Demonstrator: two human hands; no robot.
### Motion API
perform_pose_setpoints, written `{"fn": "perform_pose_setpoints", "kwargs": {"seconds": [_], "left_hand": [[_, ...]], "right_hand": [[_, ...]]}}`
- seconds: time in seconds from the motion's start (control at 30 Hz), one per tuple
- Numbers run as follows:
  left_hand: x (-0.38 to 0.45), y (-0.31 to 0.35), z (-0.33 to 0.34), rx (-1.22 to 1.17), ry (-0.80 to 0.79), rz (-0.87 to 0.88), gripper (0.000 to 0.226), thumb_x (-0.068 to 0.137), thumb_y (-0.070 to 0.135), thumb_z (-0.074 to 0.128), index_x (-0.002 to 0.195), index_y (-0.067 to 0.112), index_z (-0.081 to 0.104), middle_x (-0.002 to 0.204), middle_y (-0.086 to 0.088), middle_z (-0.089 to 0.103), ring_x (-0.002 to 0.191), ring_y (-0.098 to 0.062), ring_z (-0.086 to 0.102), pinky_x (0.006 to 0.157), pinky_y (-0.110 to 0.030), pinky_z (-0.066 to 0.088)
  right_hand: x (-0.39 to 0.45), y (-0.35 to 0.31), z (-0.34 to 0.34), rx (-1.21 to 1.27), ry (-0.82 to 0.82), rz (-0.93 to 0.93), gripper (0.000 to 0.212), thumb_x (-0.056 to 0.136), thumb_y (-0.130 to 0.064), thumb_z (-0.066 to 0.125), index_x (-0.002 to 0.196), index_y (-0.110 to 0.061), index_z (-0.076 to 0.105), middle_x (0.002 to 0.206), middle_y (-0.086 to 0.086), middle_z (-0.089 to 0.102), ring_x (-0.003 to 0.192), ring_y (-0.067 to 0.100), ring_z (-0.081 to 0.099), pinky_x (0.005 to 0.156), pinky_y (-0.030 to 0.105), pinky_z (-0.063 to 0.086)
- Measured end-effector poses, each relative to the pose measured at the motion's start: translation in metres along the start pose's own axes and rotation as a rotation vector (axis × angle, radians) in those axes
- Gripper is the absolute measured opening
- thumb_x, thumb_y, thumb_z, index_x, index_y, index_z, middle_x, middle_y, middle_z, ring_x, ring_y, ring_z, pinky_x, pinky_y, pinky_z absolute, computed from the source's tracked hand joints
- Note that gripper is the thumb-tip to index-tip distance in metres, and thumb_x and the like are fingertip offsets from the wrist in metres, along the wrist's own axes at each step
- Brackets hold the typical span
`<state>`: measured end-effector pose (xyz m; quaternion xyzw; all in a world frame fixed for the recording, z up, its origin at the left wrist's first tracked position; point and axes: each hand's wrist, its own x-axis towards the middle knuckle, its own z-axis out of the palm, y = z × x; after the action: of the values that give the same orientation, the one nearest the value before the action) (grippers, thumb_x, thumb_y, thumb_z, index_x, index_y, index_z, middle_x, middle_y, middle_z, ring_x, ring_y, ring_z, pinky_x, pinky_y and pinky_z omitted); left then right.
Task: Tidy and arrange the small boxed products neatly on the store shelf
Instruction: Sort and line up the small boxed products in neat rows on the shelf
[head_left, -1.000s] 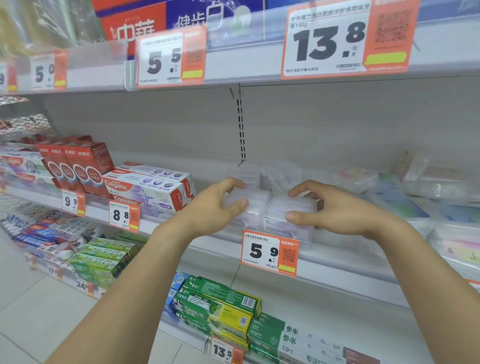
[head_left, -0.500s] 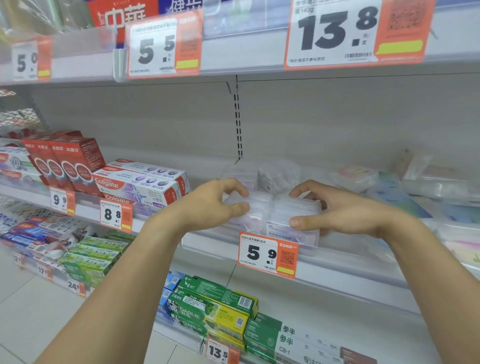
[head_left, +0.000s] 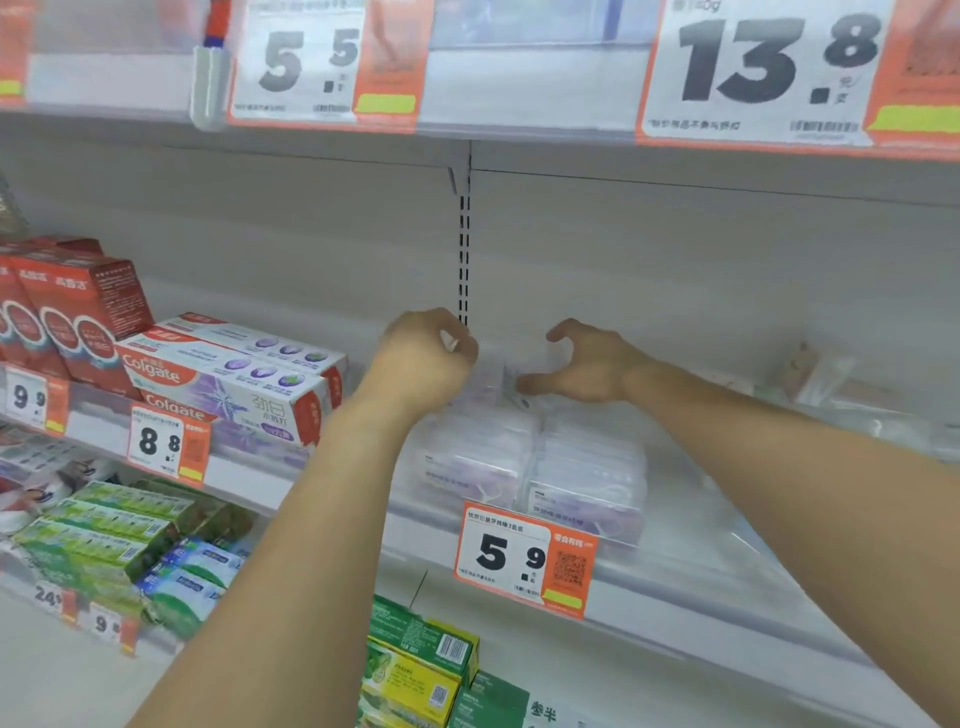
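**Both hands deep on the middle shelf, behind two front boxes**

Reaching in over the middle shelf (head_left: 675, 582) toward its back wall. Left hand (head_left: 426, 364) curled, fingers folded round a small clear box (head_left: 451, 343) at the rear, only a pale sliver of it peeking out between the fingers. Right hand (head_left: 587, 364) spread in a wide C, thumb low and pointing left, forefinger arched above, cupped about another clear box (head_left: 511, 376) in the back row; hard to say whether gripping or merely touching, since the plastic is see-through and blurred.

At the front edge of the shelf, two clear boxes side by side and touching: left front box (head_left: 472, 457) and right front box (head_left: 587, 478), both with pale purple labels, standing just behind the orange 5.9 price tag (head_left: 524, 561) clipped to the shelf lip.

Toward the left end of the same shelf, stacked toothpaste cartons (head_left: 228, 384) lying flat, with red cartons (head_left: 78, 317) upright beside them. Further clear packets (head_left: 831, 384) near the right end, blurred. Green cartons (head_left: 415, 670) on the shelf below. Large 5.5 tag (head_left: 322, 62) and 13.8 tag (head_left: 769, 73) on the shelf edge above.
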<state>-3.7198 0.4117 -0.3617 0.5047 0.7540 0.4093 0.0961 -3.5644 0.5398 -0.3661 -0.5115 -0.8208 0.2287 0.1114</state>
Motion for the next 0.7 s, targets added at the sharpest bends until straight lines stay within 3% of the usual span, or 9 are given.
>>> {"fn": "perform_pose_setpoints", "kwargs": {"seconds": [0.1, 0.17, 0.23, 0.3, 0.4, 0.57, 0.7], "left_hand": [[0.012, -0.010, 0.002, 0.136, -0.183, -0.038, 0.049, 0.087, 0.045, 0.061, 0.134, 0.032, 0.051, 0.139, -0.005, 0.039, 0.115, -0.028, 0.054, 0.095, -0.028, 0.043], [0.022, -0.012, -0.005, 0.140, -0.261, -0.045, 0.060, 0.083, 0.050, 0.066, 0.138, 0.037, 0.045, 0.145, 0.001, 0.034, 0.124, -0.024, 0.050, 0.091, -0.023, 0.035], [0.036, -0.013, -0.012, 0.171, -0.327, -0.058, 0.070, 0.077, 0.054, 0.071, 0.139, 0.041, 0.042, 0.148, 0.006, 0.034, 0.128, -0.020, 0.046, 0.092, -0.022, 0.033], [0.048, -0.010, -0.014, 0.229, -0.440, -0.064, 0.075, 0.070, 0.058, 0.075, 0.137, 0.043, 0.045, 0.146, 0.010, 0.038, 0.121, -0.018, 0.050, 0.094, -0.024, 0.042], [0.060, -0.009, -0.007, 0.263, -0.512, -0.050, 0.074, 0.066, 0.059, 0.078, 0.132, 0.033, 0.055, 0.145, 0.005, 0.042, 0.121, -0.015, 0.054, 0.093, -0.029, 0.052], [0.070, -0.008, 0.008, 0.255, -0.452, -0.027, 0.077, 0.073, 0.063, 0.070, 0.137, 0.026, 0.051, 0.144, 0.001, 0.046, 0.121, -0.020, 0.056, 0.090, -0.023, 0.038], [0.073, -0.007, 0.021, 0.204, -0.456, -0.041, 0.069, 0.083, 0.056, 0.065, 0.142, 0.027, 0.046, 0.154, 0.002, 0.034, 0.138, -0.022, 0.038, 0.114, -0.033, 0.029]], "right_hand": [[0.004, 0.005, -0.003, 0.283, 0.154, 0.090, 0.071, 0.070, -0.053, 0.077, 0.124, -0.017, 0.051, 0.112, 0.003, 0.054, 0.086, 0.022, 0.060, 0.060, 0.028, 0.050], [0.000, 0.011, -0.010, 0.570, 0.230, 0.135, 0.063, 0.072, -0.051, 0.073, 0.118, -0.012, 0.055, 0.095, 0.003, 0.058, 0.068, 0.018, 0.054, 0.052, 0.026, 0.039], [-0.010, 0.016, -0.020, 0.823, 0.173, 0.158, 0.051, 0.071, -0.047, 0.071, 0.111, -0.016, 0.065, 0.080, 0.002, 0.056, 0.059, 0.017, 0.044, 0.050, 0.026, 0.030], [-0.023, 0.017, -0.031, 0.892, 0.071, 0.147, 0.031, 0.071, -0.042, 0.072, 0.096, -0.024, 0.071, 0.078, 0.002, 0.057, 0.063, 0.019, 0.044, 0.053, 0.027, 0.033], [-0.035, 0.017, -0.042, 0.835, 0.018, 0.077, 0.026, 0.074, -0.039, 0.075, 0.096, -0.025, 0.075, 0.084, -0.001, 0.066, 0.075, 0.020, 0.052, 0.059, 0.031, 0.043], [-0.044, 0.017, -0.049, 0.950, 0.015, 0.135, 0.029, 0.076, -0.044, 0.075, 0.096, -0.025, 0.072, 0.085, 0.004, 0.062, 0.075, 0.026, 0.059, 0.062, 0.034, 0.052], [-0.048, 0.025, -0.048, 1.045, 0.040, 0.280, 0.027, 0.078, -0.045, 0.072, 0.089, -0.022, 0.065, 0.081, 0.006, 0.056, 0.075, 0.026, 0.055, 0.056, 0.031, 0.041]]}}
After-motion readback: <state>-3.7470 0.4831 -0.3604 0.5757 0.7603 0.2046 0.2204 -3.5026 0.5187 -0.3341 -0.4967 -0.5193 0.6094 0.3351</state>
